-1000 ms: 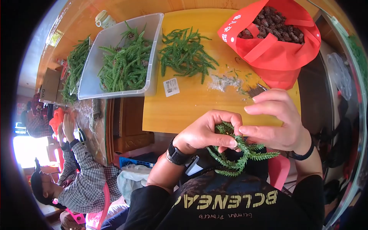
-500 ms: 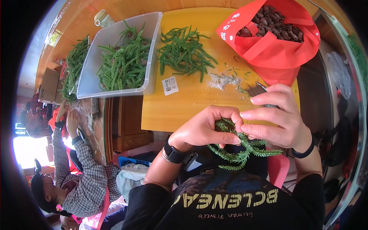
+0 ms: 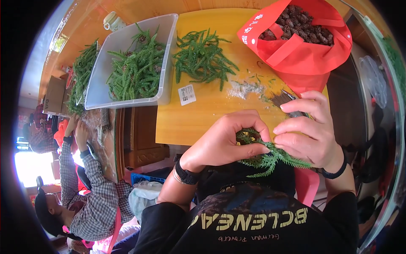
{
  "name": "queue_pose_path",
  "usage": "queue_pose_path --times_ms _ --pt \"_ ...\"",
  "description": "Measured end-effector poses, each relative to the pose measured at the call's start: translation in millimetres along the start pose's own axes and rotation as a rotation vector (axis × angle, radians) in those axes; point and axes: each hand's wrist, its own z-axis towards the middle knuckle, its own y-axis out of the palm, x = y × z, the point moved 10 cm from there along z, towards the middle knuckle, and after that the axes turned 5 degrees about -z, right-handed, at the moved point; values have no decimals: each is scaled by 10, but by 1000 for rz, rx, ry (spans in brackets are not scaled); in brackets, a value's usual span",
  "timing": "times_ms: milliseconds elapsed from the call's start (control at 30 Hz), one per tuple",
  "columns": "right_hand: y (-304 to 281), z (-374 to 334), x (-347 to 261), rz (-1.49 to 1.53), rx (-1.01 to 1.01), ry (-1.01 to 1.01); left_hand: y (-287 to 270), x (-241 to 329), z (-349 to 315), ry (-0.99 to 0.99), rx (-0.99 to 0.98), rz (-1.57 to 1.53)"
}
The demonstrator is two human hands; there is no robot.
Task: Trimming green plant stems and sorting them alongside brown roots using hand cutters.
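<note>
Sprigs (image 3: 272, 162) in fingers (image 3: 253, 119) (more in tub (image 3: 98, 86))

white glare blows out the left, the yellow table (image 3: 203, 122) is bright, and edges bend.

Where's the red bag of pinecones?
Head view, upper right: the red bag is at the far right corner of the yellow table, beyond the right hand.

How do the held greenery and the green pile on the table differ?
The held greenery is pinched in the left hand; the green pile rests on the yellow table. The held greenery is partly covered by that hand; the green pile lies exposed. Both are green, needled.
</note>
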Motion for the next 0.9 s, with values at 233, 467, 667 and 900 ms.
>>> queue_pose_path --times_ms 233,467,667,900 --pt "54 24 103 -28 -109 198 19 221 -49 129 195 351" --pt "35 -1 174 133 -87 305 -99 161 -38 206 146 193" --pt "38 80 -9 -34 -138 129 -32 -227 -44 -107 42 -204" --pt "114 63 -62 -103 -222 103 -36 -295 -52 -178 37 -238"
